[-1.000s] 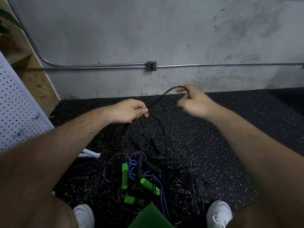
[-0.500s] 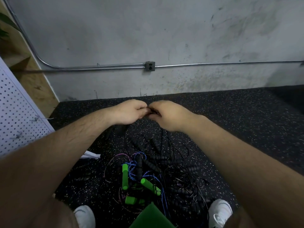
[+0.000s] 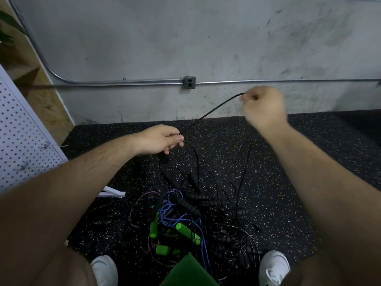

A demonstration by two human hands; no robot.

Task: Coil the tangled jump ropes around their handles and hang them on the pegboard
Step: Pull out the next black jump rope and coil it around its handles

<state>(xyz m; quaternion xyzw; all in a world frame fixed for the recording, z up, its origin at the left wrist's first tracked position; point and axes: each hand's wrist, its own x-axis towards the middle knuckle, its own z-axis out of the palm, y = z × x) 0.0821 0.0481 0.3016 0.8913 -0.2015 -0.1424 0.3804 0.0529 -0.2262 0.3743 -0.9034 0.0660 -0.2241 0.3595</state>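
Our left hand pinched the black jump rope at thumb and fingertips. Our right hand, curled in a fist higher up, gripped the same rope, which ran taut between our hands. The tangle of ropes lay on the floor, with the pegboard at left.

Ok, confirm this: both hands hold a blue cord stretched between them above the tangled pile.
Wrong colour: the head view shows that the cord stretched between the left hand and the right hand is black, not blue. The rest holds.
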